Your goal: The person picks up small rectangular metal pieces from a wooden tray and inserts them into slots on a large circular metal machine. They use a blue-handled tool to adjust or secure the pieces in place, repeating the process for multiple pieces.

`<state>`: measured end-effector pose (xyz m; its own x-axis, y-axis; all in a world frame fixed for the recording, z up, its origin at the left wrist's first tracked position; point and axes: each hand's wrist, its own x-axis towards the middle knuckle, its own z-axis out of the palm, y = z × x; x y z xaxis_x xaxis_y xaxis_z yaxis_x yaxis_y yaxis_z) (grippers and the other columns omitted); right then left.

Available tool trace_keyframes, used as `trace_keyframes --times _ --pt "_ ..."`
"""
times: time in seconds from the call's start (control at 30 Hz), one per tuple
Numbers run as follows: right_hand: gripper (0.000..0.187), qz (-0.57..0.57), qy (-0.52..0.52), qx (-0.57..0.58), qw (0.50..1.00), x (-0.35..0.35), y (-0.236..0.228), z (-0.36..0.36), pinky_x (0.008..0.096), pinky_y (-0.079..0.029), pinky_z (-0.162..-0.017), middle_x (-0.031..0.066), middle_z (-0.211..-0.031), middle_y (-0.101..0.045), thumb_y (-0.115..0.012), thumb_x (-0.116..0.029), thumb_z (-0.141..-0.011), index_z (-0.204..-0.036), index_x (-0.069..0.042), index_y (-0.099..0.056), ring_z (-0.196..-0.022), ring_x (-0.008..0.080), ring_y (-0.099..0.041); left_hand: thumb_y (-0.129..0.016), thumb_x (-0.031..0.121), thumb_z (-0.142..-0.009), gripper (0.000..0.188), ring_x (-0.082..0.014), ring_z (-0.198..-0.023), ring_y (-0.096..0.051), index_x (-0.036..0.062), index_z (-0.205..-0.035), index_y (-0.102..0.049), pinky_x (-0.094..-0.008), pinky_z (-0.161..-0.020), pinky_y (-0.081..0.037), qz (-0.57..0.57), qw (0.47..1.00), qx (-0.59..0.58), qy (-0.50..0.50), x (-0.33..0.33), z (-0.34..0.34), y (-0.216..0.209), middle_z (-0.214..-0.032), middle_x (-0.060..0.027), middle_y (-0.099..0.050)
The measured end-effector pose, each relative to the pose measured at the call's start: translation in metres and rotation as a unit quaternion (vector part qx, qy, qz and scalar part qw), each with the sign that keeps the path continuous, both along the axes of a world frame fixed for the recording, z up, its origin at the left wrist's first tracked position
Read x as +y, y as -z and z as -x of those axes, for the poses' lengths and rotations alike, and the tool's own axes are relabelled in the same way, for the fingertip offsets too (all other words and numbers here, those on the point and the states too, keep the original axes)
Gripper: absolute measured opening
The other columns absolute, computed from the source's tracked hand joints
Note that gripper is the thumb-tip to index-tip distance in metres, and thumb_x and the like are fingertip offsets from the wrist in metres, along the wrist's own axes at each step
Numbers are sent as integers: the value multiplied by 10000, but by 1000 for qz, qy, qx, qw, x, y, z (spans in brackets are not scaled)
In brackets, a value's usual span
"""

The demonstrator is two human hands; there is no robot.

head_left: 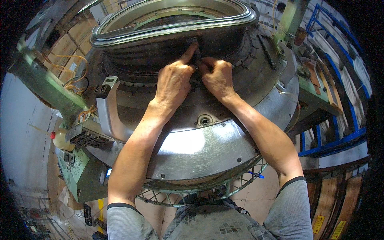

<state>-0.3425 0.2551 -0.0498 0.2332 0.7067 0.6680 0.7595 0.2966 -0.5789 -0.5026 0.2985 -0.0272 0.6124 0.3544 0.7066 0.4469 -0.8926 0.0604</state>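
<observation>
Both my hands meet at the dark cylinder wall (152, 55) of a large round metal machine. A dark narrow strip (193, 40) stands against that wall, its upper end showing. My left hand (175, 82) has its index finger stretched up along the strip, pressing it, with the other fingers curled in. My right hand (218, 78) is closed with thumb and bent fingers around the strip's lower part. The strip's lower end is hidden between the hands. Below my wrists lies a shiny curved metal plate (208, 152) with a round fitting (205, 121).
A bent metal bracket (110, 108) rises left of my left forearm. A thick green arm (52, 86) with orange wires stands farther left, near a red-capped bottle (62, 140). Blue racking (340, 144) stands at right. A lattice ring (192, 196) runs below the plate.
</observation>
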Motion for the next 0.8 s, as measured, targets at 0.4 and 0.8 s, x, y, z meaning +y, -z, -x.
trace_keyframes --times 0.4,0.8 --pt "179 5 21 3 1000 2 2 2 412 -548 -693 263 -828 -693 -674 -131 -863 -905 29 -741 -777 361 -730 -602 -96 -668 259 -360 -876 -720 1 -854 -752 -397 -779 -605 8 999 43 -27 -2 1 -7 -1427 -180 -538" --pt "264 51 -7 119 992 5 4 12 372 -530 -687 197 -795 -736 -748 -237 -855 -905 23 -755 -726 248 -719 -637 29 -795 100 -359 -767 -721 37 -766 -732 -449 -680 -597 -6 982 170 -88 4 30 -27 -790 -197 -704"
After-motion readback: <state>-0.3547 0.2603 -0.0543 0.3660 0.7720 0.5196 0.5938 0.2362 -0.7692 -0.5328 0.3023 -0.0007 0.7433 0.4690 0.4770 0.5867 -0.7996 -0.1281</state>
